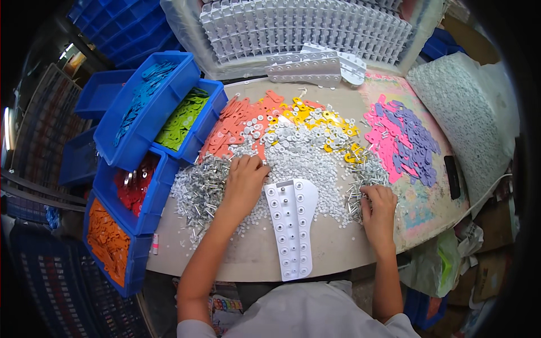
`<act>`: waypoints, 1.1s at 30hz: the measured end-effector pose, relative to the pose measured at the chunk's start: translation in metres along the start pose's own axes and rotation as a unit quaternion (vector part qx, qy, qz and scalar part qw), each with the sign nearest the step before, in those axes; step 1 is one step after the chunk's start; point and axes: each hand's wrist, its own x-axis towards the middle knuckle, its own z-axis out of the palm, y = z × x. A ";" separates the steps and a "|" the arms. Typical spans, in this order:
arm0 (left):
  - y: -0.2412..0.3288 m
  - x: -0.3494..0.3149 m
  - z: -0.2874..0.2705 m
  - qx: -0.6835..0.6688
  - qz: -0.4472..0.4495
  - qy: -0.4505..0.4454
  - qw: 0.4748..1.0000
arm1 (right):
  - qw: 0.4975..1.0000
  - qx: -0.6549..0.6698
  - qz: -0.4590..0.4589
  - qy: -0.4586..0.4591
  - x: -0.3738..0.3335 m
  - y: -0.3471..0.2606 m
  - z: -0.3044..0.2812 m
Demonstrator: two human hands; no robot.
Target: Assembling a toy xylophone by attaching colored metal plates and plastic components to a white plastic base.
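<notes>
White panel (290,231) at front edge of table (248,248), presumably centred for easy reach. Left hand (242,183), right hand (380,208): fingers curled at separate metal-pin piles (200,183); any pinch not discernible.

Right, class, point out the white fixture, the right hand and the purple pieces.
White fixture (292,230), head view: middle of its face.
Right hand (380,210), head view: its back.
Purple pieces (416,143), head view: middle of the pile.
</notes>
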 end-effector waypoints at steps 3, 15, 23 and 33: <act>0.000 0.005 -0.002 -0.003 0.012 -0.012 1.000 | 1.000 0.022 0.006 0.016 -0.002 0.005 -0.002; 0.002 -0.002 0.002 0.063 0.003 -0.011 0.998 | 0.983 0.173 -0.049 0.047 -0.009 -0.043 0.014; 0.001 -0.004 -0.020 -0.020 -0.018 0.020 0.999 | 0.961 0.259 -0.095 -0.028 -0.010 -0.084 0.038; 0.010 -0.021 -0.046 -0.070 -0.079 0.076 0.992 | 0.960 0.244 -0.110 -0.084 -0.004 -0.096 0.060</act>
